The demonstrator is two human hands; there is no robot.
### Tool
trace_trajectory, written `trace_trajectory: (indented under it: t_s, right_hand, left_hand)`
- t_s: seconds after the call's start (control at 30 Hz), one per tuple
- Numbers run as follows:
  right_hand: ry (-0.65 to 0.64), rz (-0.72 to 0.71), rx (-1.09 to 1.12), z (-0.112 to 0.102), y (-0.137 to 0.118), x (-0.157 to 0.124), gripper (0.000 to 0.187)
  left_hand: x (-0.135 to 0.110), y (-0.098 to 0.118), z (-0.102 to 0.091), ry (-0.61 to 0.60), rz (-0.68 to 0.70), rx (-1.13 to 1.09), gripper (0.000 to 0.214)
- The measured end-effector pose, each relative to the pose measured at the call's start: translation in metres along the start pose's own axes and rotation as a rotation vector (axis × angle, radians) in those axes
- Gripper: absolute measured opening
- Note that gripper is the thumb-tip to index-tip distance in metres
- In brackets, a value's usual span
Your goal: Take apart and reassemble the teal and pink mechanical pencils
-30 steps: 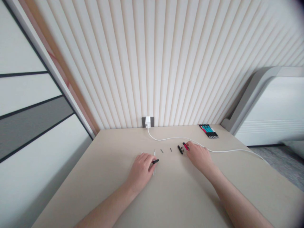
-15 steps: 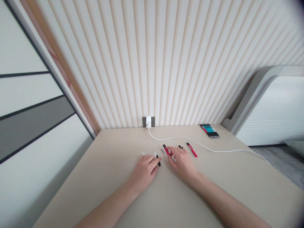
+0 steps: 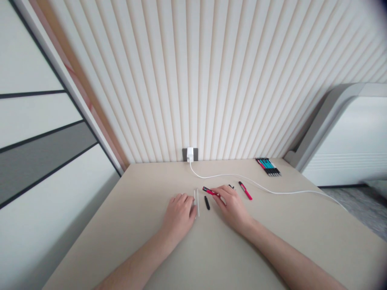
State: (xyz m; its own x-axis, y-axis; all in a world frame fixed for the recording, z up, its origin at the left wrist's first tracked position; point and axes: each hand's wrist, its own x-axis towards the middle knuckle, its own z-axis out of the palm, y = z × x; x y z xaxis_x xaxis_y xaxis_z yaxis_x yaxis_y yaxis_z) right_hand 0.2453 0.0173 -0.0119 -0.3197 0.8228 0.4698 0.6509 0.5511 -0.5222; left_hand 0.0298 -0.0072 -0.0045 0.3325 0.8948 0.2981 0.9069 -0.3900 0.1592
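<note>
Two thin white pen refills (image 3: 198, 203) lie side by side on the table. Thumb and forefinger of my left hand (image 3: 179, 211) close on the nearer one at its left side. Between my hands rests a short black pen grip (image 3: 207, 202), touched by neither. My right hand (image 3: 231, 203) pinches a red pen barrel (image 3: 209, 191) whose black end points left, its other end covered by my fingers. Just beyond that hand are small black parts (image 3: 231, 187), partly hidden. To its right lies another red pen barrel (image 3: 245, 191) with a black end.
At the back right, a row of pens (image 3: 268, 167), mostly teal and black, lies near the wall. A white charger (image 3: 190, 154) is plugged into the wall socket, and its cable (image 3: 256, 183) runs across the table (image 3: 193, 257) behind my hands. A white cabinet (image 3: 54, 217) stands left.
My left hand has let go of the black grip and moved left onto the refills, which show more fully. In my right hand the red barrel has turned, its black end swinging left.
</note>
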Motion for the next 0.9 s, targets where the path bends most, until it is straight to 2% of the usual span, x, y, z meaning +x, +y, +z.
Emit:
trace_trajectory:
  t_s: [0.17, 0.43, 0.57, 0.63, 0.73, 0.9]
  right_hand:
    - [0.049, -0.016, 0.028, -0.0012, -0.0018, 0.0008, 0.022]
    - [-0.027, -0.036, -0.024, -0.0025, -0.0056, -0.0002, 0.022]
    - [-0.039, -0.048, -0.025, -0.0023, -0.0069, 0.0002, 0.021]
    - [-0.042, -0.055, -0.02, -0.0019, -0.007, 0.0002, 0.021]
    - [-0.049, -0.057, -0.015, -0.0022, -0.0072, 0.0004, 0.022]
    - [-0.048, -0.037, 0.013, -0.0037, -0.0075, 0.0011, 0.023]
  left_hand:
    - [0.0009, 0.0007, -0.0039, -0.024, -0.02, 0.035, 0.014]
    - [-0.0003, 0.0035, -0.0026, 0.001, 0.014, 0.045, 0.013]
    - [-0.0001, 0.0018, -0.0009, 0.016, 0.038, -0.008, 0.008]
    - [0.0003, 0.0011, -0.0005, 0.026, 0.045, -0.043, 0.012]
    - [0.0009, 0.0003, -0.0011, 0.015, 0.041, -0.046, 0.018]
    - [0.0008, -0.0006, -0.0038, -0.005, 0.009, 0.008, 0.016]
